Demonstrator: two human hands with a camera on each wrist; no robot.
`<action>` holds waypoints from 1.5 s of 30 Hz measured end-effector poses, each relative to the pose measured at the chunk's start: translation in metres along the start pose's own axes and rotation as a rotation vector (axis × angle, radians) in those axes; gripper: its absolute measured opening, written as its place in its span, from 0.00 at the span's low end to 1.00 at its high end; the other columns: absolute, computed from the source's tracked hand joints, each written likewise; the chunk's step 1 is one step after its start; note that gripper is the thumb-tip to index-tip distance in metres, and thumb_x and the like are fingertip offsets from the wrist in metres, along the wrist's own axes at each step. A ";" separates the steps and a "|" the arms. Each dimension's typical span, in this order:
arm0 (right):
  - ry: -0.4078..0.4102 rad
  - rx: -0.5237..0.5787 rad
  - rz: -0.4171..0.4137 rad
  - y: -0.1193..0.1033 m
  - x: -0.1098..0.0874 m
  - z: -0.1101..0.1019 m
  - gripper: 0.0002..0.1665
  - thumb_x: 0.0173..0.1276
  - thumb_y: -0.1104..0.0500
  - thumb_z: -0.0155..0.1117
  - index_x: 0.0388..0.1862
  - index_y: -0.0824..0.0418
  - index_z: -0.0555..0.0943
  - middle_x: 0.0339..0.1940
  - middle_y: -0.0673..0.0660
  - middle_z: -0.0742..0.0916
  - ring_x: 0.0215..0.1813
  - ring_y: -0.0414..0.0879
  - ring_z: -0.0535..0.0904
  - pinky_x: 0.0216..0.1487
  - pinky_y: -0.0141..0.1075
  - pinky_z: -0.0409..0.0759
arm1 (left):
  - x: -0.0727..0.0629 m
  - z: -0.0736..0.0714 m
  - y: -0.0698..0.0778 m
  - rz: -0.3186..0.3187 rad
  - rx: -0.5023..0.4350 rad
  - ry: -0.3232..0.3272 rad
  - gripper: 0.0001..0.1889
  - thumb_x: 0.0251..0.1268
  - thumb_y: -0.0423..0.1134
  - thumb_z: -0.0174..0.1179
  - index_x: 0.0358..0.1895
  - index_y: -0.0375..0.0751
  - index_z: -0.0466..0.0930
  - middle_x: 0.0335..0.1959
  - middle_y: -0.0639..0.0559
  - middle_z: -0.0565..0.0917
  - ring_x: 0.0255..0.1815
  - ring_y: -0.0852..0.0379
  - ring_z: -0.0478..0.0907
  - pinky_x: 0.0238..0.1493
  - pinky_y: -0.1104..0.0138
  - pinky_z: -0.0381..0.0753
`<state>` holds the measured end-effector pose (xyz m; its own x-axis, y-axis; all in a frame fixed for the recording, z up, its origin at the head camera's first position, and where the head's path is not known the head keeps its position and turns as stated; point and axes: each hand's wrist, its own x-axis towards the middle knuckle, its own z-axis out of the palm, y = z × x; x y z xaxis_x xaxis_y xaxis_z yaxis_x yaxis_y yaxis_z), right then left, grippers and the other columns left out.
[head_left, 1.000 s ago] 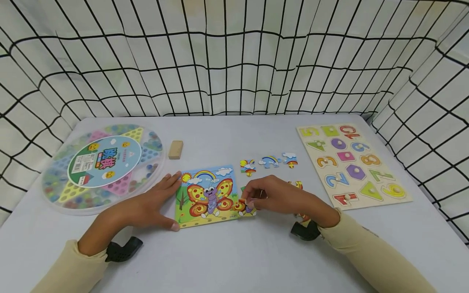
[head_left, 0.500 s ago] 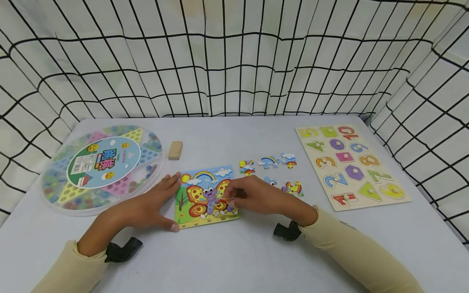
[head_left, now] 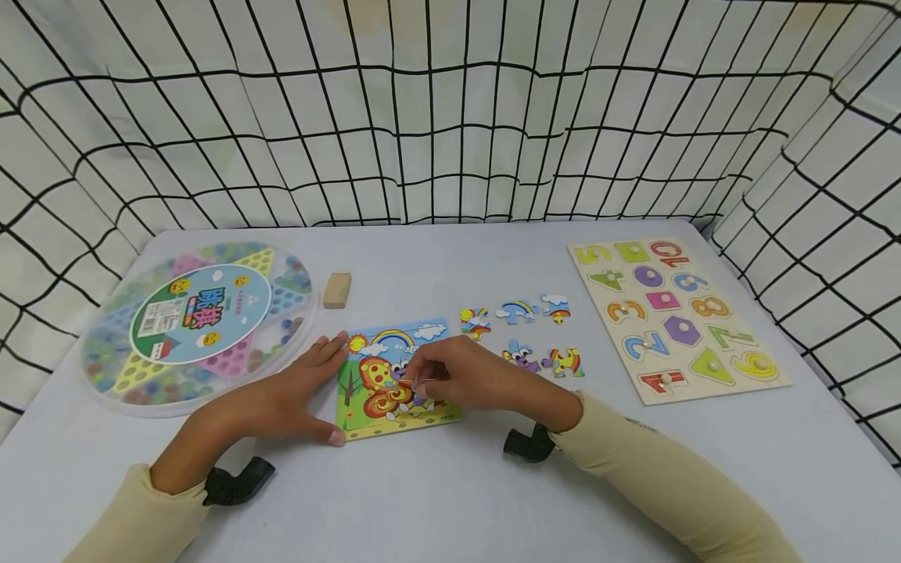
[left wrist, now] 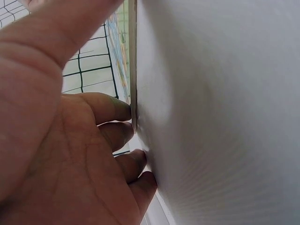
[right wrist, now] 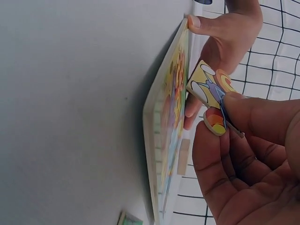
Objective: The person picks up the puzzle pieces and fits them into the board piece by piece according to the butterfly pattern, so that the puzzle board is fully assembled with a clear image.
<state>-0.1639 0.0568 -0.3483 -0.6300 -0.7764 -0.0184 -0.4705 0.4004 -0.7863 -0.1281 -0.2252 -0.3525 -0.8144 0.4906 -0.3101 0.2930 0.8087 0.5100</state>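
The puzzle board point(head_left: 404, 426), printed with a butterfly, lies flat on the white table. My left hand point(head_left: 281, 399) spreads along its left side, thumb at the lower corner and fingertips at the upper one. In the left wrist view, fingertips touch the board's thin edge point(left wrist: 133, 61). My right hand point(head_left: 472, 375) is over the board's right half and covers part of the picture. Between thumb and fingers it pinches a jigsaw piece point(right wrist: 211, 89) with white feet and an orange swirl, seen tilted and raised off the board in the right wrist view.
Several loose jigsaw pieces point(head_left: 517, 311) lie right of the board. A wooden number board point(head_left: 665, 320) is at far right. On the left sits a round Chinese checkers box point(head_left: 204, 313), near a small wooden block point(head_left: 337, 290). A black wire grid point(head_left: 450, 129) borders the table.
My right hand has carried the jigsaw piece leftward from the board's right edge to over the butterfly, uncovering loose pieces at right. The left hand has stayed put.
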 end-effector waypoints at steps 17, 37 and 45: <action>-0.027 -0.019 0.058 0.000 0.009 0.014 0.06 0.66 0.66 0.66 0.42 0.59 0.84 0.29 0.44 0.83 0.33 0.37 0.76 0.37 0.28 0.77 | -0.001 0.002 -0.001 0.029 -0.016 0.010 0.62 0.46 0.63 0.71 0.77 0.33 0.45 0.79 0.42 0.38 0.77 0.35 0.31 0.69 0.37 0.44; -0.024 -0.210 0.043 -0.002 0.021 0.020 0.10 0.67 0.61 0.67 0.47 0.58 0.85 0.36 0.44 0.82 0.36 0.36 0.74 0.37 0.25 0.75 | 0.001 0.002 -0.005 0.039 -0.009 0.011 0.62 0.47 0.64 0.71 0.77 0.34 0.44 0.79 0.43 0.37 0.77 0.36 0.31 0.69 0.38 0.44; -0.032 -0.302 0.035 -0.010 0.023 0.021 0.14 0.66 0.61 0.68 0.50 0.59 0.85 0.36 0.45 0.81 0.37 0.36 0.73 0.37 0.24 0.73 | 0.002 0.001 -0.004 0.028 -0.006 0.013 0.62 0.46 0.63 0.71 0.77 0.35 0.45 0.79 0.43 0.38 0.77 0.36 0.31 0.69 0.38 0.45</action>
<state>-0.1611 0.0245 -0.3542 -0.6315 -0.7727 -0.0651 -0.6145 0.5498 -0.5658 -0.1302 -0.2271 -0.3558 -0.8124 0.5085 -0.2855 0.3123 0.7928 0.5234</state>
